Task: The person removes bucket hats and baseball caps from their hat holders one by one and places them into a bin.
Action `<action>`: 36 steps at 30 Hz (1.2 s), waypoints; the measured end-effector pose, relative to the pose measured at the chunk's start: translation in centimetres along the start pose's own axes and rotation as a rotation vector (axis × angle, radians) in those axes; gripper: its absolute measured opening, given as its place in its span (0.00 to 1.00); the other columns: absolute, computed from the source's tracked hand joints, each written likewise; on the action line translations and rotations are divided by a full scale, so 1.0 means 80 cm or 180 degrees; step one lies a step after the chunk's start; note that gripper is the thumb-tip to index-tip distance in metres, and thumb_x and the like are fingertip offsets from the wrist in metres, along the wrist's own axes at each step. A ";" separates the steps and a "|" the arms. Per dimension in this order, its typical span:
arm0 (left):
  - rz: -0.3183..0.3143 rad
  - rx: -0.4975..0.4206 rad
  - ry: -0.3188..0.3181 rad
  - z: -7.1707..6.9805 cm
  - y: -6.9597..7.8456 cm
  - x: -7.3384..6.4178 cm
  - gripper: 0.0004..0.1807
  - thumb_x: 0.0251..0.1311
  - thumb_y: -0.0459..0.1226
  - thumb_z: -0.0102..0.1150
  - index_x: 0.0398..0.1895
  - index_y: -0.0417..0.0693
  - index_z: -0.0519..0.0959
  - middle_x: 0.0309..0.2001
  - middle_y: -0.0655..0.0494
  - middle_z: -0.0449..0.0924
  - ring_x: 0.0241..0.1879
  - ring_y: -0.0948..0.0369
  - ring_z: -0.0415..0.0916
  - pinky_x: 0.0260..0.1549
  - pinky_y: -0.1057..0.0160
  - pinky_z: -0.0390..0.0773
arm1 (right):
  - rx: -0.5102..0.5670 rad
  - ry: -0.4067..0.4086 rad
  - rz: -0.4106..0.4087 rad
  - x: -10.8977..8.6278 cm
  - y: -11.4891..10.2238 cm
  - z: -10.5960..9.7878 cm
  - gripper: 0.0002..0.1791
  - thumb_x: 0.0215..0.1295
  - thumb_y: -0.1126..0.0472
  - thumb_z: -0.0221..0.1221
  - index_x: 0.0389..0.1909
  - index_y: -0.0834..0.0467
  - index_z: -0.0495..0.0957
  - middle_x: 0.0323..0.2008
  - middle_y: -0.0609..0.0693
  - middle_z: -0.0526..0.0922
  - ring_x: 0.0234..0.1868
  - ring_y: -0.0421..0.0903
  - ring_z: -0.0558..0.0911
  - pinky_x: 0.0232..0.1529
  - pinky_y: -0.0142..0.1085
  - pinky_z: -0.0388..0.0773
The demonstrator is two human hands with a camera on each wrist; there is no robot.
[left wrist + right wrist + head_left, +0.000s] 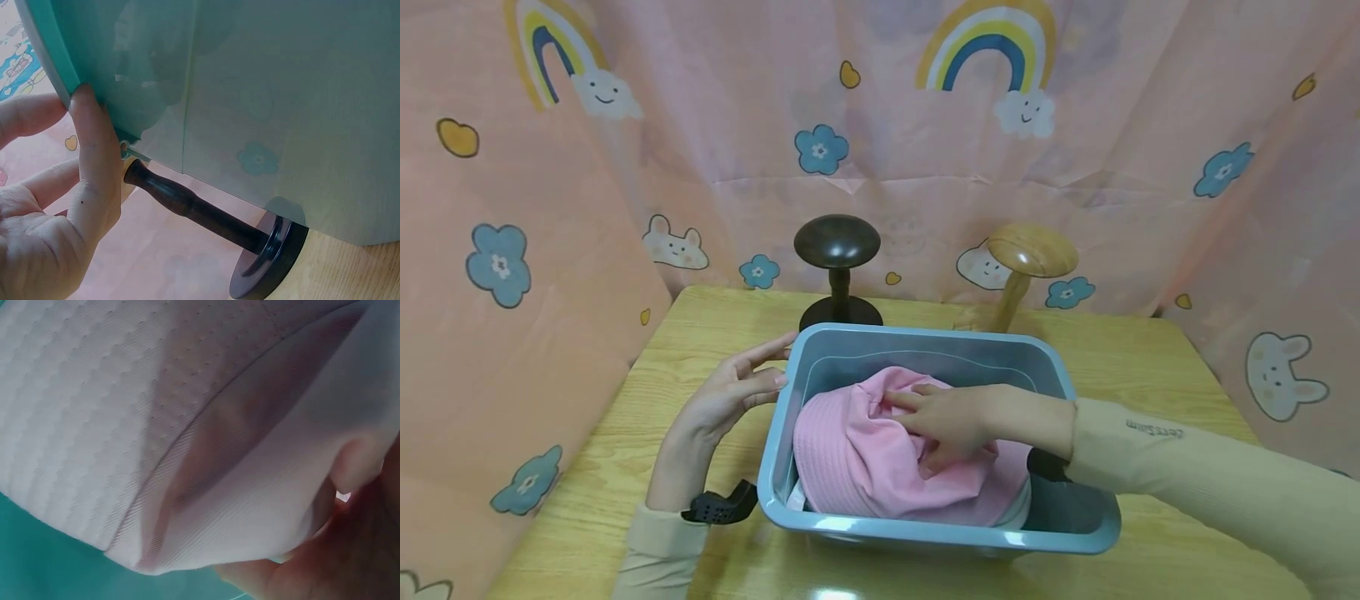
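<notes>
A pink bucket hat (865, 450) with a stitched brim lies in a blue plastic bin (925, 527). My right hand (951, 417) reaches over the bin's right side and grips the hat's soft crown, its fingers sunk into the folds. Up close in the right wrist view, the hat's brim (81, 425) fills the left, with the right hand (337, 550) at the lower right against the cloth. At the bin's left rim, my left hand (733, 392) touches the edge with loosely extended fingers; its fingertips (84, 97) meet the rim in the left wrist view.
Behind the bin stand a dark wooden hat stand (837, 242) and a light wooden one (1033, 250), both with round tops. Something pale (1018, 508) shows under the hat. The wooden table (1157, 367) meets a patterned pink curtain (880, 150) at the back and sides.
</notes>
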State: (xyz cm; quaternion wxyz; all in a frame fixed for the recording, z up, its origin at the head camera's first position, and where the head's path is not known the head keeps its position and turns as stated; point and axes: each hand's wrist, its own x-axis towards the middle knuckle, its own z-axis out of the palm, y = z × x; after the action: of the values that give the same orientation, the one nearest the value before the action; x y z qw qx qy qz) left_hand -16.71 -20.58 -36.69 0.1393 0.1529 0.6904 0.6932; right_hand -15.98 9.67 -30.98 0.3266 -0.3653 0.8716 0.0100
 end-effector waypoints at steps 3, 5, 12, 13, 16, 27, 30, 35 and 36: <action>-0.0006 0.0007 0.0006 0.000 0.001 0.000 0.34 0.64 0.33 0.55 0.72 0.39 0.58 0.54 0.55 0.69 0.42 0.67 0.81 0.47 0.63 0.80 | -0.0072 -0.0004 0.0024 0.004 -0.002 0.001 0.39 0.58 0.49 0.64 0.71 0.47 0.62 0.77 0.46 0.49 0.77 0.54 0.49 0.65 0.52 0.69; -0.0015 0.0006 0.0006 0.000 0.001 -0.001 0.34 0.64 0.33 0.55 0.72 0.40 0.58 0.55 0.55 0.68 0.42 0.67 0.80 0.47 0.63 0.80 | -0.0126 -0.0001 0.0042 0.006 -0.004 0.002 0.39 0.58 0.49 0.65 0.71 0.47 0.63 0.77 0.46 0.50 0.77 0.54 0.49 0.64 0.52 0.70; -0.0027 -0.0006 0.0019 0.001 0.003 0.000 0.34 0.63 0.32 0.54 0.73 0.39 0.57 0.54 0.55 0.68 0.41 0.67 0.81 0.46 0.64 0.80 | -0.0109 -0.0044 0.0016 0.008 -0.001 0.000 0.39 0.58 0.49 0.65 0.71 0.46 0.63 0.76 0.45 0.51 0.77 0.52 0.51 0.61 0.49 0.73; -0.0028 -0.0010 0.0017 0.001 0.003 0.000 0.34 0.63 0.32 0.54 0.73 0.39 0.57 0.54 0.55 0.68 0.41 0.67 0.80 0.46 0.64 0.80 | -0.0077 -0.0043 -0.0002 0.007 0.001 -0.001 0.39 0.58 0.49 0.65 0.71 0.45 0.62 0.76 0.45 0.51 0.77 0.51 0.51 0.63 0.49 0.72; -0.0028 -0.0036 0.0008 0.001 0.002 0.000 0.34 0.63 0.31 0.54 0.73 0.39 0.57 0.54 0.55 0.68 0.41 0.67 0.81 0.46 0.64 0.81 | 0.0050 -0.0038 -0.0068 0.001 0.007 -0.005 0.42 0.58 0.48 0.64 0.73 0.44 0.59 0.76 0.45 0.50 0.77 0.50 0.50 0.68 0.51 0.64; -0.0059 -0.0043 0.0016 0.001 -0.001 -0.001 0.34 0.63 0.32 0.55 0.73 0.39 0.57 0.54 0.55 0.68 0.41 0.68 0.80 0.46 0.63 0.80 | -0.0065 0.0223 -0.0136 -0.035 0.012 -0.016 0.40 0.62 0.49 0.62 0.73 0.35 0.55 0.76 0.45 0.52 0.75 0.55 0.55 0.67 0.57 0.63; -0.0060 -0.0007 0.0052 0.001 -0.001 -0.001 0.34 0.64 0.33 0.55 0.72 0.39 0.58 0.55 0.54 0.67 0.41 0.67 0.80 0.46 0.63 0.80 | -0.0148 0.0348 -0.0208 -0.049 0.017 -0.021 0.38 0.63 0.48 0.60 0.72 0.35 0.56 0.76 0.48 0.53 0.73 0.58 0.59 0.64 0.58 0.66; -0.0078 0.0079 0.0116 0.002 0.000 0.000 0.32 0.64 0.35 0.54 0.72 0.41 0.60 0.55 0.53 0.67 0.43 0.65 0.79 0.46 0.62 0.80 | -0.0166 0.0542 -0.0146 -0.072 0.030 -0.029 0.33 0.66 0.48 0.57 0.71 0.37 0.60 0.76 0.50 0.53 0.73 0.59 0.60 0.62 0.57 0.69; -0.0087 0.0092 0.0128 0.002 0.000 0.000 0.32 0.65 0.35 0.54 0.72 0.41 0.60 0.56 0.53 0.67 0.43 0.65 0.79 0.46 0.62 0.80 | -0.0132 0.0588 -0.0145 -0.076 0.032 -0.030 0.32 0.67 0.49 0.57 0.71 0.37 0.61 0.75 0.51 0.54 0.73 0.59 0.59 0.62 0.56 0.69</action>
State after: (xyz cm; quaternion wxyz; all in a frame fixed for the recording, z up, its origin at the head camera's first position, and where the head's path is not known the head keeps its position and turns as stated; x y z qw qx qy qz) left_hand -16.64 -20.47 -36.73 0.1327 0.1314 0.7051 0.6841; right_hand -15.83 14.77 -26.18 0.2373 -0.3911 0.8891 -0.0130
